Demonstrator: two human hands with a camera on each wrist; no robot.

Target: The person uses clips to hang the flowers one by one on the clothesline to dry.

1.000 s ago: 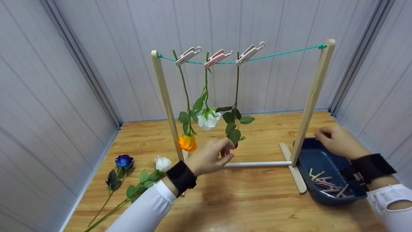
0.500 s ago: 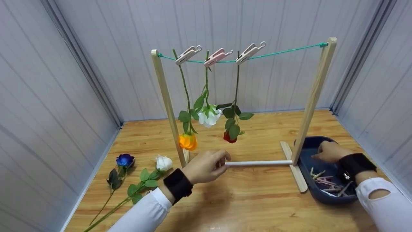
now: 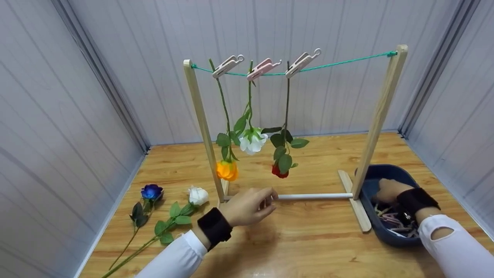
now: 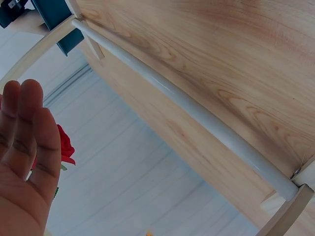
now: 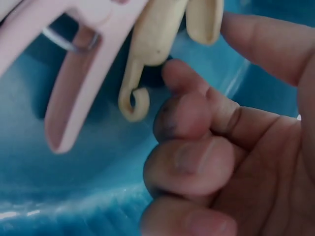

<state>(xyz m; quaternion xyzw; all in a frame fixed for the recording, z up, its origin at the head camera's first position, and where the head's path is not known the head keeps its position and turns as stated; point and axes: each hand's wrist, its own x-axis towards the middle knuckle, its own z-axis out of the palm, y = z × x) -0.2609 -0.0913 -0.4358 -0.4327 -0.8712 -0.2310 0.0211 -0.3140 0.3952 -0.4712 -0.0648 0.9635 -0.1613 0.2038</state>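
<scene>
My right hand [image 3: 388, 191] is down inside a dark blue bin [image 3: 391, 240] that holds several clothespins. In the right wrist view, the thumb tip meets one arm of a yellow clothespin [image 5: 158, 34], with the index fingertip close to the hooked arm; no firm grip shows. Beside it lies a pink clothespin [image 5: 88, 64]. My left hand [image 3: 249, 206] hovers before the rack's white crossbar [image 3: 316, 196], fingers loosely bent around nothing. An orange rose [image 3: 227, 170], a white flower [image 3: 252, 141] and a red rose [image 3: 280, 171] hang upside down, clipped to the green cord [image 3: 347, 63].
A blue rose [image 3: 152, 192] and a white rose [image 3: 198, 195] lie on the wooden table [image 3: 308, 247] at the left. The rack's wooden right post [image 3: 380, 119] rises beside the bin. Panelled walls [image 3: 69, 116] enclose the table.
My right hand has come down from above the bin's rim into it, among the clothespins. The left hand has lowered slightly, away from the red rose, uncovering it.
</scene>
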